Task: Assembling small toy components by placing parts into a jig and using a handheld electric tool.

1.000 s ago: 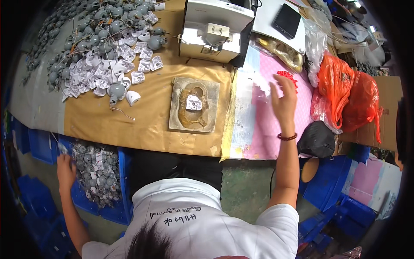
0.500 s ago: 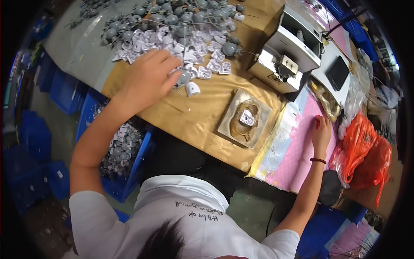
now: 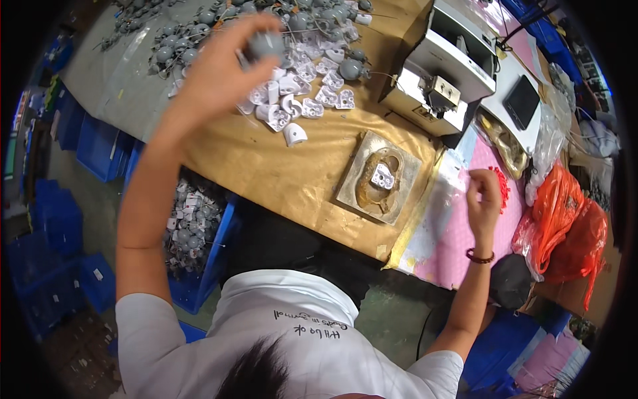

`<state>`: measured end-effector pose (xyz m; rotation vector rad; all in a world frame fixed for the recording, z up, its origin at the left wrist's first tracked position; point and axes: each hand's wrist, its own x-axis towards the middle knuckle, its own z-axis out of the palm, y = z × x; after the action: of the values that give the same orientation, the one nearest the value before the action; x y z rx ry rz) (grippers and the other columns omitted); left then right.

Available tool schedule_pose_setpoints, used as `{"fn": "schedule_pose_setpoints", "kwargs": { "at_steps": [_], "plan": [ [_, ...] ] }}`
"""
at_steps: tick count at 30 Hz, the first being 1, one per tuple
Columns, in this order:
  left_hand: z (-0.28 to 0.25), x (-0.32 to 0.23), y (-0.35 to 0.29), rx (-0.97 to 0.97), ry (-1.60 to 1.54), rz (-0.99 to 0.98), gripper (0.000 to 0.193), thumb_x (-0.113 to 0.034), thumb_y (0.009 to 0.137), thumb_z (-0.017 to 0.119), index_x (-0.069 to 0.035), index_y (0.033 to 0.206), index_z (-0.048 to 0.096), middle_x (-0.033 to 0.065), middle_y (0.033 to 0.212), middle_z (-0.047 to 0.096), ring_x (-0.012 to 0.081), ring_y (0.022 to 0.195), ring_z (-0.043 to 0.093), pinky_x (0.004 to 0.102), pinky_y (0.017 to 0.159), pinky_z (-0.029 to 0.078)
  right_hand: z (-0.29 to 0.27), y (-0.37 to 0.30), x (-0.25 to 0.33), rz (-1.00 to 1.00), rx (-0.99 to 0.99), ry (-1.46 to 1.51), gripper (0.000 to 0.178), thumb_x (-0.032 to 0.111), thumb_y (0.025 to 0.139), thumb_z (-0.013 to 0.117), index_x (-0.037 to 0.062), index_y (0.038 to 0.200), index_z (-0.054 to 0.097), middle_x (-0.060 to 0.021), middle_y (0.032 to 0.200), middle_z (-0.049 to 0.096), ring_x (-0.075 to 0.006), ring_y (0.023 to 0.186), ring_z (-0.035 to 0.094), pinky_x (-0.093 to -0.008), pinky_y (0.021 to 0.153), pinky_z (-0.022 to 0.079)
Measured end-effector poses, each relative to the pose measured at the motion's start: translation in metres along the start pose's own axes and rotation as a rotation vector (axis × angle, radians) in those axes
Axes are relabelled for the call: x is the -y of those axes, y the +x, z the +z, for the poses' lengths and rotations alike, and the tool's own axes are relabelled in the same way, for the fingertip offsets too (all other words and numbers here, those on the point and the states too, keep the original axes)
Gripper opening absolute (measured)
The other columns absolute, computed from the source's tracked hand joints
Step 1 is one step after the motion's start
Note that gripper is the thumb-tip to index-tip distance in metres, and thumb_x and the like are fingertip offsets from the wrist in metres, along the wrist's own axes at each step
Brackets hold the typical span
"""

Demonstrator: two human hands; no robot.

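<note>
My left hand [image 3: 216,76], smeared by motion, is raised over the pile with its fingers around a grey ball-shaped part [image 3: 267,45]. White plastic housings [image 3: 274,114] lie loose just below that hand. Beyond them are heaped more grey ball parts [image 3: 309,18] with thin wires. Over the pink mat, my right hand [image 3: 485,193] has its fingers curled together; whatever they pinch is too small to make out. Small red pieces [image 3: 500,189] lie right beside it. Between my hands, a square metal fixture [image 3: 352,189] has one white housing [image 3: 383,177] in its middle.
A white machine with an open front [image 3: 438,73] stands behind the fixture. Right of it are a dark phone-like slab [image 3: 522,102] and red plastic bags [image 3: 561,219]. Below the table's left edge, a blue crate [image 3: 211,266] holds more grey and white parts.
My left hand has lifted up and away from the white housings with the grey ball part. My right hand has drawn slightly left from the red pieces, which now show.
</note>
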<state>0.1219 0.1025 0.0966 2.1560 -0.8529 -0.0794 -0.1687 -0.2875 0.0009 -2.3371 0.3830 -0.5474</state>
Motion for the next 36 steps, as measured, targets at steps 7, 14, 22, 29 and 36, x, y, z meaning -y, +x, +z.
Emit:
{"fn": "schedule_pose_setpoints", "kwargs": {
  "at_steps": [7,14,22,29,36],
  "plan": [
    [-0.075,-0.088,0.014,0.14,-0.282,0.495,0.049,-0.021,0.093,0.064,-0.005,0.136,0.05,0.009,0.129,0.056,0.0161,0.113,0.057,0.0336,0.101,0.047,0.079,-0.007,0.091,-0.28,0.181,0.181,0.018,-0.002,0.079,0.077,0.0027,0.093,0.066,-0.0093,0.089,0.067,-0.0251,0.076,0.063,-0.0317,0.065,0.051],
    [-0.044,-0.082,-0.008,0.404,-0.774,-0.021,0.077,-0.039,0.086,0.065,0.007,0.142,0.04,0.0291,0.133,0.056,0.0229,0.102,0.069,0.0254,0.077,0.055,0.102,-0.005,0.092,-0.604,0.114,-0.118,0.021,0.004,0.075,0.079,0.0067,0.093,0.067,-0.0067,0.094,0.066,-0.0265,0.086,0.061,-0.0381,0.075,0.05],
    [0.015,-0.09,-0.064,0.951,-1.247,-0.319,0.064,-0.018,0.078,0.083,0.002,0.128,0.048,0.0206,0.123,0.062,0.0196,0.094,0.068,0.0298,0.079,0.056,0.094,-0.007,0.11,-0.614,0.172,-0.329,0.024,0.01,0.074,0.079,0.0105,0.095,0.068,-0.0056,0.1,0.062,-0.0272,0.096,0.059,-0.0402,0.078,0.047],
    [0.044,-0.092,-0.091,1.402,-1.01,0.124,0.04,-0.01,0.087,0.075,-0.001,0.122,0.057,0.0118,0.123,0.063,0.0203,0.113,0.061,0.0334,0.096,0.049,0.1,-0.007,0.099,-0.365,0.166,-0.07,0.039,0.011,0.077,0.08,0.005,0.111,0.061,-0.0122,0.108,0.06,-0.0343,0.098,0.057,-0.0426,0.085,0.047],
    [0.073,-0.084,-0.104,1.056,-1.174,-0.068,0.032,-0.008,0.089,0.068,-0.003,0.119,0.056,0.0083,0.119,0.062,0.0162,0.11,0.059,0.0326,0.096,0.048,0.062,-0.029,0.125,0.265,0.768,1.372,0.051,0.016,0.09,0.074,-0.0007,0.133,0.05,-0.0142,0.129,0.058,-0.023,0.115,0.06,-0.0383,0.1,0.048]
  ]
}}
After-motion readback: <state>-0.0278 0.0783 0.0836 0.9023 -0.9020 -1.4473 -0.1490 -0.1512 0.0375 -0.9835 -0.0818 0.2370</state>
